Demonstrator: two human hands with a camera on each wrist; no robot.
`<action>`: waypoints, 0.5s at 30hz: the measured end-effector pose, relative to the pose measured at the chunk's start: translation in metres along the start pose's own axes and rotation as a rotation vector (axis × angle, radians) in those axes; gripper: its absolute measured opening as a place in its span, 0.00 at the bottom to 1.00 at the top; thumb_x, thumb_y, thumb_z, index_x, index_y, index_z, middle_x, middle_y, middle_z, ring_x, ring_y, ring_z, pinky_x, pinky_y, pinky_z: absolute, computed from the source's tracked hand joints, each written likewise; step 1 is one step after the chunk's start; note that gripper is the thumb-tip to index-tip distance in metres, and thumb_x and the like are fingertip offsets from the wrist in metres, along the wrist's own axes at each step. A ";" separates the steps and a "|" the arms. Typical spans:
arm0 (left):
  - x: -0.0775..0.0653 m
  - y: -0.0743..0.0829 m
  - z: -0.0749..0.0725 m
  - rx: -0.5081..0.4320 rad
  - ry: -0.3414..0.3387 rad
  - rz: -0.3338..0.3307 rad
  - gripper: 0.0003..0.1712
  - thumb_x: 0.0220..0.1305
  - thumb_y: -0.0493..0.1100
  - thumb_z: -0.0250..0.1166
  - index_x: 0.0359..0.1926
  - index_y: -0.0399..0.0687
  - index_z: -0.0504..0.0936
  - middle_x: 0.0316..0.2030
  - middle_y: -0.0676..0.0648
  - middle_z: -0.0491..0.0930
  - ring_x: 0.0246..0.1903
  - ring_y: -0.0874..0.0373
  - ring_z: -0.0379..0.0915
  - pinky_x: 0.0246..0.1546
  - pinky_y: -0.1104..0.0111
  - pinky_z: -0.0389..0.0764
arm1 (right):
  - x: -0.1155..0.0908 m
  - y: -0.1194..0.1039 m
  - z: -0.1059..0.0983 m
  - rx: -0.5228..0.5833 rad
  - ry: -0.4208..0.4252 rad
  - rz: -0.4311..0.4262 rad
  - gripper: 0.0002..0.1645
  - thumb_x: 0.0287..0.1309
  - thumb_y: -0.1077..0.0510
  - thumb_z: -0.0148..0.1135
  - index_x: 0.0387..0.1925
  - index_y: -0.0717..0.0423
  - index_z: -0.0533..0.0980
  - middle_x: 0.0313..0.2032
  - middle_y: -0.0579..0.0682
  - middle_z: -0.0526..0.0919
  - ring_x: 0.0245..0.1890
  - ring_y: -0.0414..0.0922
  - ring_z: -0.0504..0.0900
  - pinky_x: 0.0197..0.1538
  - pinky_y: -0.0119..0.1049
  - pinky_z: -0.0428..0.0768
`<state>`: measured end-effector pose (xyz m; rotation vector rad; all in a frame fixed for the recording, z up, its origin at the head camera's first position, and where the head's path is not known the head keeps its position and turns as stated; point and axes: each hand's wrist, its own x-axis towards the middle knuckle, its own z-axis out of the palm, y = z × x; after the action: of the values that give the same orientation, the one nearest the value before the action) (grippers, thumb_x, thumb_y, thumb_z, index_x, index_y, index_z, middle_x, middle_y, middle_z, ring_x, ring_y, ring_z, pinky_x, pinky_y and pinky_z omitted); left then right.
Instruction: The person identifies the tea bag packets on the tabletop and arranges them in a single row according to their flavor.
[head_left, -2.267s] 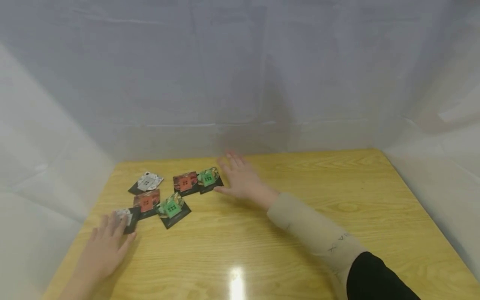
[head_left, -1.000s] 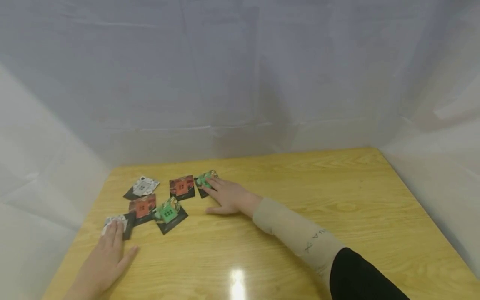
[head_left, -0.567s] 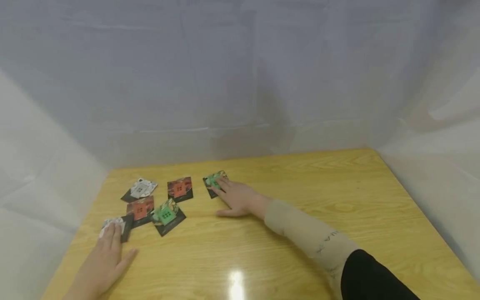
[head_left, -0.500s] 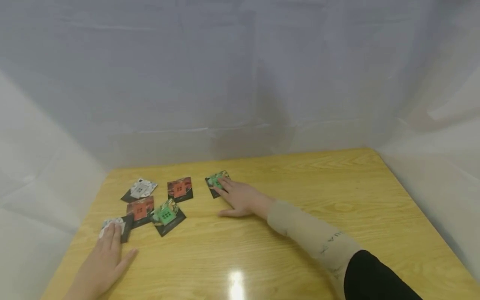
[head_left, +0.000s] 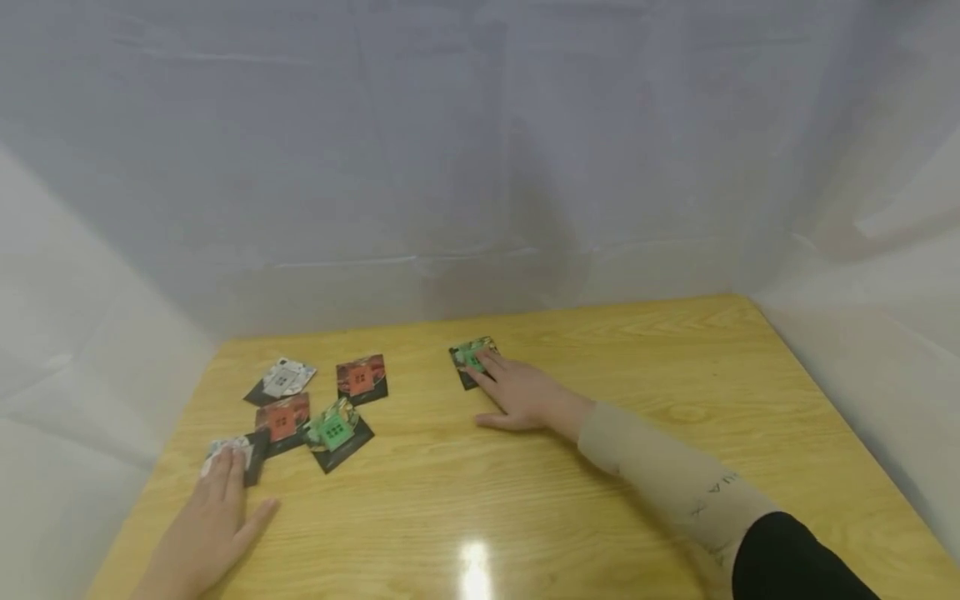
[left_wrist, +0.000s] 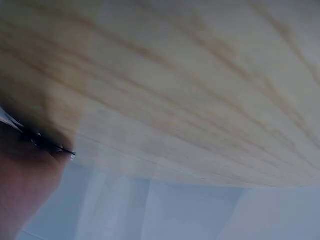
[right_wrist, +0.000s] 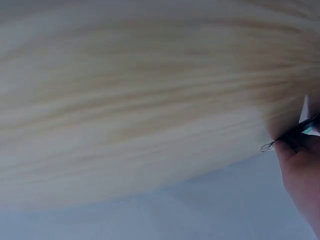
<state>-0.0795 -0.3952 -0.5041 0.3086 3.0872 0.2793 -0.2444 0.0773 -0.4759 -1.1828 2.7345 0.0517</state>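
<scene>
My left hand (head_left: 206, 525) lies with straight fingers on a black-and-white square card (head_left: 257, 458) at the left side of the table; the fingertips cover part of its pale patch. My right hand (head_left: 525, 396) is stretched over the back middle, fingers extended and resting on a black card with a green square (head_left: 463, 358). That card stands apart from the rest, its lower right part hidden under the fingers. In the right wrist view, the dark edge of a card (right_wrist: 300, 131) shows by the hand. In the left wrist view, the hand (left_wrist: 30, 185) is cut off by the frame.
Between the hands lie a red card (head_left: 362, 378), a second red card (head_left: 283, 421), another green card (head_left: 337, 435) and a white card (head_left: 282, 381), some overlapping. The wooden table (head_left: 600, 517) is bounded by pale cloth walls (head_left: 375, 167) at the back and both sides.
My right hand came down on the far green card and slid it to the right, away from the red one beside it. My left hand settled on the black-and-white card and has stayed there.
</scene>
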 end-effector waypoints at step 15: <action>-0.002 0.004 0.000 0.007 0.022 0.003 0.54 0.82 0.60 0.53 0.79 0.15 0.41 0.78 0.14 0.41 0.78 0.17 0.39 0.68 0.80 0.10 | -0.043 0.038 0.008 0.044 0.030 0.052 0.54 0.77 0.27 0.46 0.85 0.58 0.48 0.84 0.68 0.47 0.84 0.63 0.53 0.84 0.56 0.63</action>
<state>-0.0769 -0.3923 -0.5030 0.3119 3.1102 0.2737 -0.2423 0.1352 -0.4785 -1.1097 2.7771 -0.0199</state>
